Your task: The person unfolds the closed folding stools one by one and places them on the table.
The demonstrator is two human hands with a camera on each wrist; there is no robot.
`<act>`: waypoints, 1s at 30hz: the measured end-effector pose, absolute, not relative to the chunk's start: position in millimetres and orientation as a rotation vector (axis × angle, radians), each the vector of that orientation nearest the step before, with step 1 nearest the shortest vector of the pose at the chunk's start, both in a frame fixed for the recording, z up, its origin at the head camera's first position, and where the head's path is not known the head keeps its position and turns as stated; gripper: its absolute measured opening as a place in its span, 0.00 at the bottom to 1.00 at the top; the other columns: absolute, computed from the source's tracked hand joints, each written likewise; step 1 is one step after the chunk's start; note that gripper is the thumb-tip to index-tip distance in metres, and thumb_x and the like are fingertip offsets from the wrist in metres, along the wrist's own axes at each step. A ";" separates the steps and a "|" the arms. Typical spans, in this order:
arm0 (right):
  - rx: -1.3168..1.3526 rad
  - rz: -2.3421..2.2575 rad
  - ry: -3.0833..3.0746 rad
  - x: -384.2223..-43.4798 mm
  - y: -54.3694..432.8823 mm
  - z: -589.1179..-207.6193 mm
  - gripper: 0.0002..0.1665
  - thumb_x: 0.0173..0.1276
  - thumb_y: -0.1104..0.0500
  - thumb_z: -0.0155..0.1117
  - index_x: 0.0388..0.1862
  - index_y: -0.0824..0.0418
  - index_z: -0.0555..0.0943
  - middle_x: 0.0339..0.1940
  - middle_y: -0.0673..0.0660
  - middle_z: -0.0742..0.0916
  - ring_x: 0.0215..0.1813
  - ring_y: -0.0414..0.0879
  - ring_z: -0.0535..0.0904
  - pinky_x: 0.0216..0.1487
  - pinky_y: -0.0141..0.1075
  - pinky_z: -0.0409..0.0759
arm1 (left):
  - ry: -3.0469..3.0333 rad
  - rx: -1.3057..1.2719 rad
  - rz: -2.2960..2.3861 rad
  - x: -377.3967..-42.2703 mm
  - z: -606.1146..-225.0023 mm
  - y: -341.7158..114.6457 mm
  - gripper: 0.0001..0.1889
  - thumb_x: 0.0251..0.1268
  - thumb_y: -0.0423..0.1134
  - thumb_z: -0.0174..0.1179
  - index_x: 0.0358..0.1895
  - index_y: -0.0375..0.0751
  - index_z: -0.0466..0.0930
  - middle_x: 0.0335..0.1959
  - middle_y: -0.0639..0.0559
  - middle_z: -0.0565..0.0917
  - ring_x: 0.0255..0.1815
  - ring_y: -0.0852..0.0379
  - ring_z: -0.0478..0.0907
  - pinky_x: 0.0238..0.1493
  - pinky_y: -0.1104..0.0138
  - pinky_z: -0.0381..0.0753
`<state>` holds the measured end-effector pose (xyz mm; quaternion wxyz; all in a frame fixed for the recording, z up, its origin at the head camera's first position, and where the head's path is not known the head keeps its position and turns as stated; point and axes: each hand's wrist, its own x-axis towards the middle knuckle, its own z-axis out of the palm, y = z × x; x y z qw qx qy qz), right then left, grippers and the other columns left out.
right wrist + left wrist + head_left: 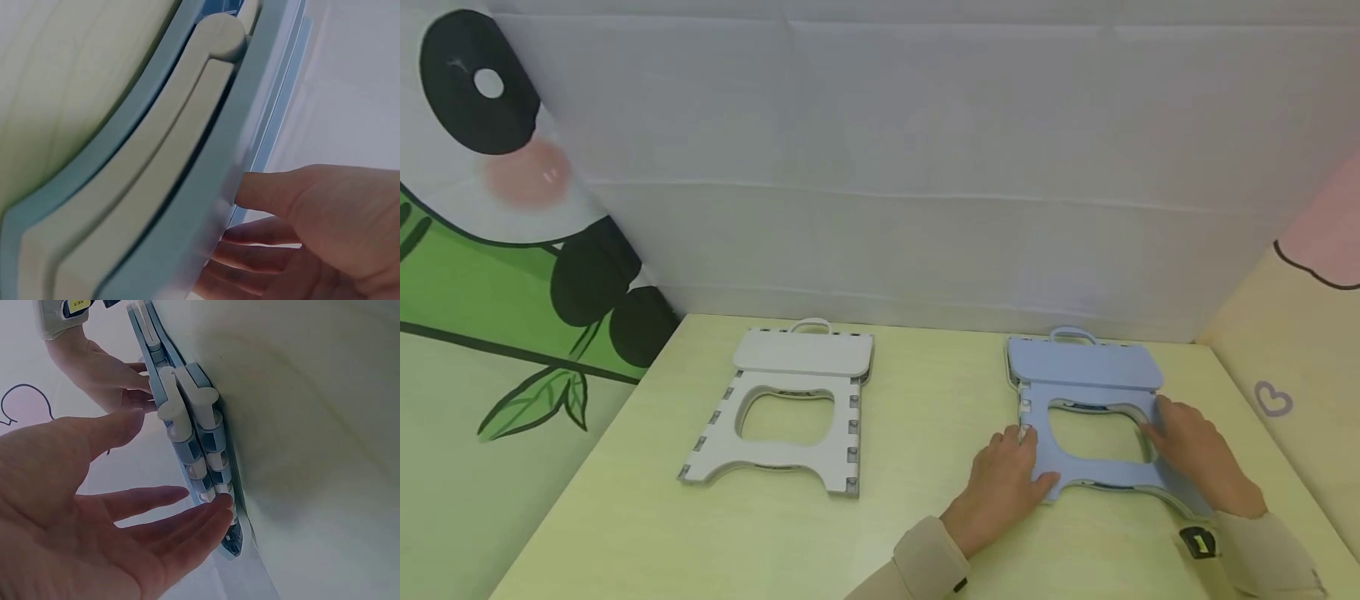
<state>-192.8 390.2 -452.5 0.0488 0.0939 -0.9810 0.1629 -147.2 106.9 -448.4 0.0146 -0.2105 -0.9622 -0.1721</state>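
A folded blue step stool (1082,365) lies on the table's right half, its carry handle at the far end. My left hand (1002,486) touches its left edge. In the left wrist view, the fingers (187,534) are extended against the hinge side, with the thumb spread apart. On the opposite side, my right hand (1206,457) rests on the stool's right leg, beside the central opening. The right wrist view shows that thumb (269,190) against the blue panel (187,231); the other fingertips pass out of sight behind the panel's edge.
A matching folded white stool (802,354) lies to the left on the pale yellow table (625,533). White sheeting (925,167) closes off the back, and printed cartoon panels (482,333) stand at both sides.
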 end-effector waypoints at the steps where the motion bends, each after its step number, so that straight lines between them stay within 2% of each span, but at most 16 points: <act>1: 0.280 0.493 -2.999 -192.7 390.2 -452.0 0.15 0.70 0.66 0.64 0.38 0.75 0.69 0.26 0.66 0.78 0.32 0.67 0.77 0.26 0.58 0.74 | -3.000 -0.660 -0.541 -147.3 -448.7 107.5 0.31 0.70 0.57 0.65 0.66 0.39 0.78 0.61 0.46 0.81 0.53 0.54 0.80 0.44 0.67 0.84; 4: 0.264 0.495 -3.012 -192.4 389.0 -451.4 0.15 0.70 0.66 0.64 0.37 0.74 0.69 0.25 0.64 0.77 0.30 0.63 0.76 0.24 0.55 0.73 | -3.007 -0.674 -0.540 -147.3 -449.8 109.6 0.31 0.69 0.57 0.66 0.66 0.38 0.78 0.60 0.46 0.81 0.53 0.56 0.80 0.43 0.69 0.84; 10: 0.264 0.481 -2.998 -193.8 389.2 -455.1 0.15 0.70 0.65 0.65 0.37 0.74 0.69 0.26 0.65 0.77 0.30 0.63 0.77 0.23 0.55 0.73 | -2.981 -0.692 -0.519 -146.4 -451.9 112.7 0.32 0.66 0.54 0.70 0.64 0.35 0.79 0.57 0.44 0.81 0.49 0.56 0.80 0.38 0.71 0.84; 17: 0.290 0.451 -2.980 -193.3 390.0 -456.7 0.16 0.68 0.66 0.67 0.38 0.76 0.70 0.26 0.65 0.78 0.30 0.63 0.77 0.24 0.56 0.74 | -2.992 -0.687 -0.531 -143.2 -450.7 118.5 0.36 0.64 0.57 0.70 0.67 0.33 0.76 0.58 0.42 0.78 0.53 0.55 0.78 0.44 0.71 0.83; 21: 0.303 0.439 -2.975 -192.1 390.3 -456.0 0.16 0.68 0.66 0.67 0.38 0.76 0.70 0.26 0.65 0.78 0.30 0.64 0.78 0.26 0.56 0.74 | -2.969 -0.696 -0.463 -141.4 -451.0 121.0 0.38 0.63 0.57 0.71 0.66 0.32 0.77 0.58 0.41 0.78 0.50 0.56 0.77 0.40 0.73 0.82; 26: 0.318 0.418 -2.976 -190.1 389.9 -453.9 0.17 0.69 0.65 0.68 0.37 0.77 0.70 0.25 0.62 0.77 0.29 0.58 0.75 0.27 0.54 0.74 | -2.945 -0.696 -0.389 -141.0 -451.2 121.3 0.36 0.62 0.54 0.73 0.65 0.32 0.78 0.59 0.38 0.78 0.48 0.55 0.77 0.36 0.74 0.82; 30: 0.321 0.408 -2.981 -189.2 389.5 -452.6 0.18 0.68 0.64 0.69 0.36 0.77 0.71 0.24 0.61 0.76 0.28 0.55 0.73 0.27 0.53 0.73 | -2.975 -0.690 -0.388 -142.8 -449.5 119.5 0.34 0.63 0.52 0.72 0.66 0.33 0.77 0.61 0.37 0.78 0.51 0.53 0.77 0.38 0.73 0.83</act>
